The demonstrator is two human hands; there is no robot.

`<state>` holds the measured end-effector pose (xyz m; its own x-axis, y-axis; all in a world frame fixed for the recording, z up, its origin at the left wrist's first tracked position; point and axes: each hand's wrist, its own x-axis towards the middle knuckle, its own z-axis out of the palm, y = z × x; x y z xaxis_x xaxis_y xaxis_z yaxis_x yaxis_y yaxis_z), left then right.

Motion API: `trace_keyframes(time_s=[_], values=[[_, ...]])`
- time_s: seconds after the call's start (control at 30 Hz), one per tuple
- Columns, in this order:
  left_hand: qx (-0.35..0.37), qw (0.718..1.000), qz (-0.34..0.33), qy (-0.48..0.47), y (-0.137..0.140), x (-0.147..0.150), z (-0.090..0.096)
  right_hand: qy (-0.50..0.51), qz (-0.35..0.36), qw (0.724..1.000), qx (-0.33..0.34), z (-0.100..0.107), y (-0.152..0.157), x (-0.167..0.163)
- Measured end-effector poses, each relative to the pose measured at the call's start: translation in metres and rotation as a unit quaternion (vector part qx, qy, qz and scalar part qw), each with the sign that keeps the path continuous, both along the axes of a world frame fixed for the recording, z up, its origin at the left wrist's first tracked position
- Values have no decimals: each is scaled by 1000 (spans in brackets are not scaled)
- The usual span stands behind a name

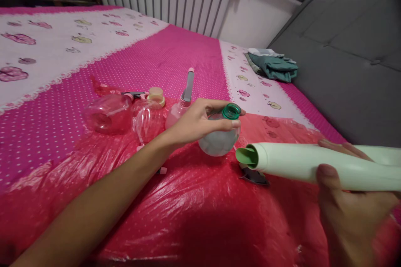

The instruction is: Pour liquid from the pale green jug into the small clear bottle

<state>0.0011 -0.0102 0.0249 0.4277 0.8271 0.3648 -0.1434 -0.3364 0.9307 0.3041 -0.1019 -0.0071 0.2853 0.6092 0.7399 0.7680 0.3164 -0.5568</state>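
Near the middle, my left hand (206, 123) is closed round the upper part of a round clear bottle (216, 144) with a green, uncapped neck. The bottle looks upright, and whitish contents show inside. On the right, my right hand (341, 192) grips a pale green bottle (291, 160), tilted nearly flat. Its green pouring spout (246, 155) points left, just right of the clear bottle and lower than its neck, not over the opening. Behind my left hand stands a pink bottle (175, 114) with a grey lever top.
To the left, a clear bottle (108, 112) lies on its side beside a ribbed clear bottle (148, 119) and a yellowish cap (156, 95). Red plastic sheeting (150, 217) covers the bed's near part. A dark flat object (255, 176) lies below the spout. Folded clothes (272, 64) lie farther back.
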Motion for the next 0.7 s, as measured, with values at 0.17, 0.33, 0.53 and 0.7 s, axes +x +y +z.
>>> trace_keyframes(time_s=[0.17,0.33,0.53,0.7], values=[[-2,999,4,-35,0,3,-1,-63,52,997,2,2,0,-11],[-2,999,15,-33,2,3,-3,-88,82,993,-12,0,-2,-24],[-13,999,18,-37,0,2,0,-89,74,993,-18,-4,-2,-29],[-5,998,13,-60,0,0,2,-46,21,999,5,-9,1,-22]])
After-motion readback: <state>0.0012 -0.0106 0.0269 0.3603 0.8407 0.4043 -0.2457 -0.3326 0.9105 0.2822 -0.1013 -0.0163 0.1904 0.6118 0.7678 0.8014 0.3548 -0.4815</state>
